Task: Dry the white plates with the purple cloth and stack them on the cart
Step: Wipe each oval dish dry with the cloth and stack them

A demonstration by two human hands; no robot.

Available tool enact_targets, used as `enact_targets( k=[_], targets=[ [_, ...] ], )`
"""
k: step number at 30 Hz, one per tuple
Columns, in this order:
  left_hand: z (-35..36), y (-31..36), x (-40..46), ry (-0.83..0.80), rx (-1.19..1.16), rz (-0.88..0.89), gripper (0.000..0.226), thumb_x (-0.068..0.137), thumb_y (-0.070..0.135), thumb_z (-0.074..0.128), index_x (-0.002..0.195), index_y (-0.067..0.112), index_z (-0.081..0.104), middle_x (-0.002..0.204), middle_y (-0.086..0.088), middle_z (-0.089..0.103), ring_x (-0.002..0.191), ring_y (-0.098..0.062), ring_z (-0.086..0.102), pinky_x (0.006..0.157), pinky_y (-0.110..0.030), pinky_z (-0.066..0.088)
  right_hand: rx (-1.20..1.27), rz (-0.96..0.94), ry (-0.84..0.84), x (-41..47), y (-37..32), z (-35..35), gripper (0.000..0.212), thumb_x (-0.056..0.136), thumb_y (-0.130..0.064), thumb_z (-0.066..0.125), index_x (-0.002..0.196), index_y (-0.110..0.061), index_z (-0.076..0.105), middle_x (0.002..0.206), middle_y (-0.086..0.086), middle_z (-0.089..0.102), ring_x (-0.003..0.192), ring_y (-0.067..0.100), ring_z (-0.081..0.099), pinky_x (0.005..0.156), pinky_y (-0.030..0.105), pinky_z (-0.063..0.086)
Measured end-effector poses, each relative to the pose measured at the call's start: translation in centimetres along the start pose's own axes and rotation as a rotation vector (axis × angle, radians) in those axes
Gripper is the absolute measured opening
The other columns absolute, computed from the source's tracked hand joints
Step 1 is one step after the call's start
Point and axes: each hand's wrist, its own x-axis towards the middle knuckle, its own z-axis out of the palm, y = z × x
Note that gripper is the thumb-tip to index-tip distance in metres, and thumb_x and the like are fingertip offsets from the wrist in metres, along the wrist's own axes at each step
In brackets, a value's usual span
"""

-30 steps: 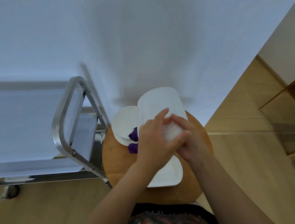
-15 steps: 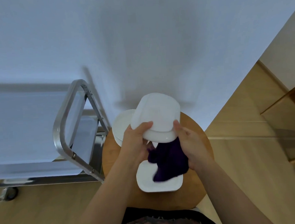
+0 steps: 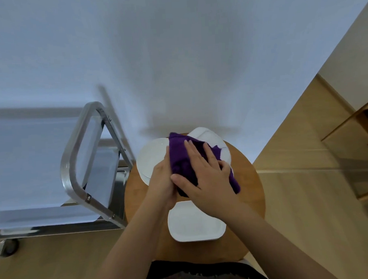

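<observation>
Looks like we're mid-wipe on one plate. The right hand [image 3: 210,176] lies flat, fingers spread and straight, pressing the dark purple cloth [image 3: 184,160] down onto the white rounded-rectangle plate [image 3: 206,134] that's held up over the round wooden desk [image 3: 248,191]. The left hand [image 3: 161,182] is at the plate's left edge, and I'd guess it's supporting it from below, but the cloth and the other hand cover its fingers, so I can't tell how its grip actually sits.

Tips for this step, as I'd judge it: keep the palm flat so the cloth covers lots of surface, work out to the rim, then flip the plate and do the back. Hold it low over the desk; wet glazed plates are slippery.

Pose-wise, both forearms come up from the bottom of the view and meet in the middle, right wrist angled so its fingers point up-left across the cloth.

A stack of round white plates [image 3: 150,159] sits just behind the left hand, and another white rounded-rectangle plate [image 3: 195,225] lies on the desk under the arms. The steel cart [image 3: 74,165] stands to the left, beside the desk.
</observation>
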Motion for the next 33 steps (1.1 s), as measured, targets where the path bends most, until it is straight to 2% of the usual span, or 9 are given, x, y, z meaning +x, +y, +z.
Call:
enact_targets(
  k=[3, 6, 10, 13, 20, 23, 28, 30, 33],
  targets=[
    [-0.2, 0.0, -0.2, -0.029, -0.052, -0.003, 0.022, 0.099, 0.033, 0.043, 0.100, 0.024, 0.063, 0.094, -0.007, 0.070, 0.090, -0.022, 0.066, 0.068, -0.030, 0.053, -0.065, -0.038, 0.095, 0.6, 0.3, 1.0, 0.071, 0.079, -0.073, 0.007, 0.142, -0.047, -0.016, 0.157, -0.019, -0.005, 0.144, 0.014, -0.013, 0.112, 0.050, -0.005],
    [-0.5, -0.1, -0.2, -0.041, 0.035, 0.090, 0.030, 0.099, 0.040, 0.037, 0.106, 0.028, 0.064, 0.103, -0.007, 0.071, 0.100, -0.021, 0.066, 0.082, -0.036, 0.054, 0.015, 0.004, 0.208, 1.7, 0.5, 0.9, 0.078, 0.076, -0.069, 0.006, 0.148, -0.040, 0.001, 0.158, -0.016, 0.004, 0.146, 0.015, -0.004, 0.112, 0.056, -0.008],
    [-0.3, 0.1, -1.4, -0.048, 0.037, 0.085, 0.032, 0.098, 0.035, 0.040, 0.083, 0.029, 0.067, 0.075, 0.008, 0.074, 0.077, -0.010, 0.068, 0.068, -0.028, 0.053, 0.162, 0.136, 0.304, 4.4, 3.2, -0.9, 0.085, 0.071, -0.073, 0.011, 0.148, -0.036, 0.015, 0.156, -0.015, 0.016, 0.143, 0.016, 0.013, 0.112, 0.057, 0.011],
    [-0.1, 0.0, -1.9, -0.037, 0.053, 0.106, 0.028, 0.096, 0.035, 0.043, 0.079, 0.029, 0.065, 0.069, 0.011, 0.072, 0.076, -0.013, 0.066, 0.074, -0.033, 0.053, 0.238, 0.138, 0.360, 5.4, 5.9, -1.5, 0.076, 0.076, -0.072, 0.022, 0.141, -0.034, 0.030, 0.144, -0.009, 0.039, 0.128, 0.021, 0.039, 0.103, 0.049, 0.034],
    [-0.7, 0.8, -1.7, -0.071, 0.136, 0.089, 0.030, 0.091, 0.041, 0.044, 0.080, 0.024, 0.066, 0.067, 0.010, 0.071, 0.076, -0.015, 0.064, 0.070, -0.030, 0.050, 0.436, 0.508, 0.225, 5.7, 10.9, -2.9, 0.050, 0.090, -0.065, 0.028, 0.074, -0.022, 0.048, 0.075, -0.003, 0.055, 0.070, 0.016, 0.053, 0.065, 0.033, 0.040],
    [-1.3, 1.1, -1.0, -0.164, 0.242, 0.189, 0.043, 0.074, 0.057, 0.046, 0.086, 0.022, 0.069, 0.082, 0.001, 0.073, 0.085, -0.017, 0.068, 0.077, -0.031, 0.054, 0.471, 0.644, 0.200, 5.4, 12.9, -3.2, 0.054, 0.093, -0.059, 0.032, 0.067, -0.014, 0.045, 0.069, 0.004, 0.052, 0.059, 0.018, 0.050, 0.057, 0.031, 0.040],
    [0.6, 0.5, 0.2, -0.341, 0.926, 0.472, 0.054, 0.076, 0.065, 0.031, 0.091, 0.026, 0.066, 0.076, 0.015, 0.062, 0.071, -0.008, 0.062, 0.060, -0.014, 0.049, 1.278, 0.955, 0.021, 5.8, 15.3, -4.9, 0.071, 0.078, -0.078, 0.043, 0.104, -0.015, 0.065, 0.103, 0.013, 0.069, 0.094, 0.034, 0.064, 0.077, 0.052, 0.054],
    [1.9, -0.4, 1.1, -0.432, 1.319, 0.715, 0.055, 0.090, 0.059, 0.030, 0.114, 0.026, 0.067, 0.090, 0.022, 0.066, 0.075, -0.002, 0.064, 0.065, -0.017, 0.052, 1.350, 0.941, -0.063, 6.3, 16.9, -5.6, 0.077, 0.068, -0.080, 0.053, 0.105, -0.014, 0.068, 0.103, 0.013, 0.071, 0.098, 0.034, 0.065, 0.087, 0.054, 0.050],
    [2.4, -3.8, 3.2, -0.670, 1.627, 1.022, 0.041, 0.091, 0.046, 0.040, 0.123, 0.026, 0.058, 0.109, 0.010, 0.071, 0.091, -0.007, 0.069, 0.074, -0.029, 0.057, 1.287, 0.925, -0.182, 6.9, 19.6, -6.5, 0.057, 0.069, -0.049, 0.072, 0.109, -0.008, 0.065, 0.090, 0.014, 0.071, 0.084, 0.032, 0.066, 0.072, 0.043, 0.055]
  ],
)
